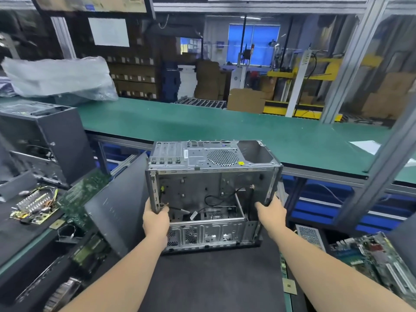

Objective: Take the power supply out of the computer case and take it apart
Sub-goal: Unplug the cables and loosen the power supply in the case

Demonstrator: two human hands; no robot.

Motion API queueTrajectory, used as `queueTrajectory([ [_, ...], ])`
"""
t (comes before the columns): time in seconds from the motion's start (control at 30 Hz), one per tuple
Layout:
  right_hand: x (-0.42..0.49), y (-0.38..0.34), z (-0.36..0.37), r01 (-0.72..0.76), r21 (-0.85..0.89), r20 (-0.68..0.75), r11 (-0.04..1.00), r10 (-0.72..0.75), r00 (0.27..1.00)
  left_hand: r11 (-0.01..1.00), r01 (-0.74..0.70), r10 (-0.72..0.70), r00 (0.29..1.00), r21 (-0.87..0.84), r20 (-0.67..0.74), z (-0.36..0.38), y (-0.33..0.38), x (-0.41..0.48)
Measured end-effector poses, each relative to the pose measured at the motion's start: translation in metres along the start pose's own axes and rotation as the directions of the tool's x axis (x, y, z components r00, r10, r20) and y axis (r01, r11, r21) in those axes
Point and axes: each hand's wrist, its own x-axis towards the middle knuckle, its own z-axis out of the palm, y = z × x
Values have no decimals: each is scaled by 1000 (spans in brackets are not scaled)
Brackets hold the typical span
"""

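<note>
The computer case (209, 192) sits in the middle of the scene on a dark mat (213, 278) on the near worktop. Its open side faces the camera and its rear panel, with a round fan grille (222, 156), is turned upward. The cut-out at the far right corner of that panel is a bare opening. Inside the case only a few loose black cables (211, 199) and the metal frame show.

The left hand (156, 221) grips the case's left frame edge, fingers clamped round it with the thumb inside. The right hand (271, 209) grips the right frame edge in the same way.

Just left of the case a dark side panel (117, 208) leans at a tilt. Further left lie a green motherboard (83, 192) and a bare circuit board (33, 206) with finned heat sinks and coloured wires. Another dark tower case (45, 140) stands at the far left. Near right lie a second motherboard (371, 255) and a small square chip (288, 287). Beyond the case runs a long green worktop (202, 122), with a plastic bag (58, 75) at its far left.
</note>
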Motion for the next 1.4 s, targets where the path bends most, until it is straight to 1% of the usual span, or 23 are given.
queueTrajectory([
  [0.1, 4, 2, 4, 12, -72, -52, 997, -16, 999, 999, 13, -8, 993, 45, -117, 8, -6, 7],
  [0.2, 5, 0, 9, 17, -94, -121, 995, -29, 992, 998, 7, 1, 992, 62, -130, 16, -4, 19],
  [0.37, 7, -4, 16, -2, -149, -215, 989, -30, 976, 992, -56, 56, 998, 115, 5, 37, 10, 56],
  [0.6, 19, -11, 14, -119, -148, -350, 982, 61, 935, 990, -66, 42, 980, 122, 193, 82, 21, 93],
  [0.73, 23, -5, 10, -146, -137, -371, 980, 86, 925, 988, -85, 52, 970, 130, 236, 102, 16, 98],
  [0.87, 25, 1, 9, -135, -135, -347, 982, 80, 934, 990, -88, 65, 979, 110, 193, 106, 6, 97],
  [0.93, 26, 2, 7, -112, -122, -312, 986, 69, 947, 989, -99, 80, 982, 107, 169, 106, 5, 96],
  [1.07, 25, 1, 1, -78, -117, -200, 990, 54, 978, 990, -94, 85, 992, 100, 97, 104, 8, 94],
  [1.2, 23, 7, -6, -8, -89, -93, 996, 0, 996, 991, -90, 82, 993, 101, 82, 100, 11, 91],
  [1.3, 24, 12, -17, 18, -87, 9, 996, -17, 1000, 984, -94, 86, 994, 153, 61, 97, 11, 84],
  [1.4, 18, 19, -32, 48, -122, 145, 991, -30, 989, 976, -32, 29, 999, 216, 17, 96, 8, 63],
])
